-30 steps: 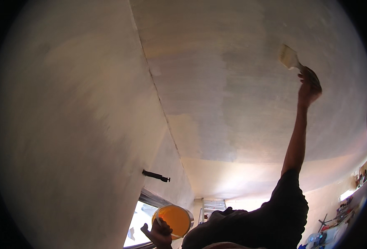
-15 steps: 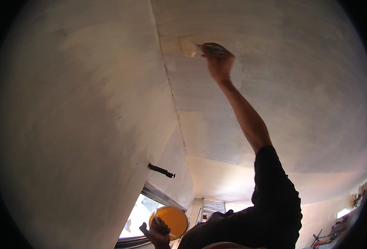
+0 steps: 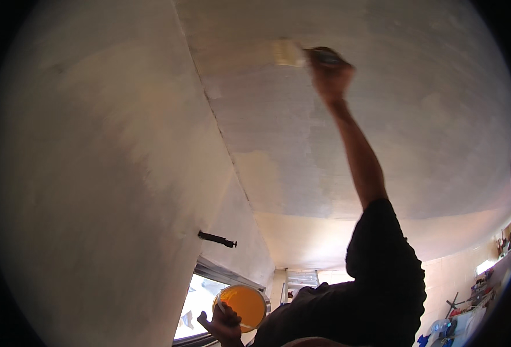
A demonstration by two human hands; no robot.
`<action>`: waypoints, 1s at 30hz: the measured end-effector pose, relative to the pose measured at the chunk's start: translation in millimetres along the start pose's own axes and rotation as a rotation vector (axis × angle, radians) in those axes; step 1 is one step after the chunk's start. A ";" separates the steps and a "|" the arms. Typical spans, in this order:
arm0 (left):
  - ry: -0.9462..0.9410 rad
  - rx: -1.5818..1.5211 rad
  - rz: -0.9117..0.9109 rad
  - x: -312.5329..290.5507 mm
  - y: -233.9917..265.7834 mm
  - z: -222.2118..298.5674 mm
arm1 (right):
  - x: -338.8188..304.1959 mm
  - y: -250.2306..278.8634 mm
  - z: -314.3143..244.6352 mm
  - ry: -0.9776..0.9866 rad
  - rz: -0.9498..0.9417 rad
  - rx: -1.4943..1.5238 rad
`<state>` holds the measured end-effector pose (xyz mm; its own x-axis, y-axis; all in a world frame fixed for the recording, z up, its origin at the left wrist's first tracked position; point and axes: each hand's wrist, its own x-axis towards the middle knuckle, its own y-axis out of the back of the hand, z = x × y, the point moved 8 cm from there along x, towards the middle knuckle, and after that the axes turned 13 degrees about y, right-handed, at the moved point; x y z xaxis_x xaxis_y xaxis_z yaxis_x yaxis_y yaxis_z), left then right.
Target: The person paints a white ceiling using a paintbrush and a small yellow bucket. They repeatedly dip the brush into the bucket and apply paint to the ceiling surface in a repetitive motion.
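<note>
High against the pale ceiling [image 3: 394, 133], my right hand [image 3: 330, 72] is closed round the handle of a paintbrush [image 3: 289, 53]. The wide cream bristles point left and appear to meet the surface; they are smeared by motion. Low in the picture, my left hand [image 3: 225, 324] grips a paint bucket [image 3: 249, 306] at its left side, with the thumb sticking out to the left. The bucket looks orange inside, and a pale strip, perhaps its handle, runs by my fingers. How much paint it holds I cannot tell.
A cracked seam divides the ceiling from the sloping wall [image 3: 105, 173] on the left. A dark bracket [image 3: 218, 239] juts from that wall above a bright window [image 3: 200, 298]. Behind my shoulder stands a metal ladder [image 3: 300, 280]. Cluttered things [image 3: 475, 295] lie at the lower right.
My right hand and the paintbrush have moved right and slightly up, away from the seam. My left hand still holds the bucket, a little further right in the picture.
</note>
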<state>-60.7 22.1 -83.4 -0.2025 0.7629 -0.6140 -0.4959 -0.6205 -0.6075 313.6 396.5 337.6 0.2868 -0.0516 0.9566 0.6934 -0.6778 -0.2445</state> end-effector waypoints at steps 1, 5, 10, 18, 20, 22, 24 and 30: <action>0.025 0.031 -0.065 8.4 -2.1 -0.8 | 9.6 40.3 18.8 0.091 0.074 0.014; 0.039 -0.013 -0.019 3.5 2.4 -1.9 | 28.1 162.4 54.0 0.106 0.042 -0.262; 0.045 0.018 -0.101 20.2 20.0 -7.7 | 36.4 232.4 6.9 0.150 0.032 -0.469; 0.002 -0.043 0.056 3.5 20.3 -3.9 | -8.4 21.6 -52.7 -0.164 -0.003 0.249; -0.003 -0.046 0.017 7.4 30.1 -6.3 | -24.2 -46.6 -55.2 -0.119 0.005 0.434; 0.003 -0.073 -0.053 15.3 37.6 -8.5 | -32.4 -103.6 -59.8 -0.077 -0.006 0.456; -0.036 -0.138 0.093 -0.1 26.5 -5.5 | -38.3 -146.0 -64.6 -0.032 -0.014 0.406; -0.166 -0.039 0.182 -0.1 39.2 3.3 | -44.2 -195.1 -73.7 0.029 -0.069 0.197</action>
<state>-82.9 -1.7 -105.5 -0.4233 0.6551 -0.6259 -0.4059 -0.7547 -0.5154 116.9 476.9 354.6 0.2166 -0.0331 0.9757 0.8275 -0.5240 -0.2015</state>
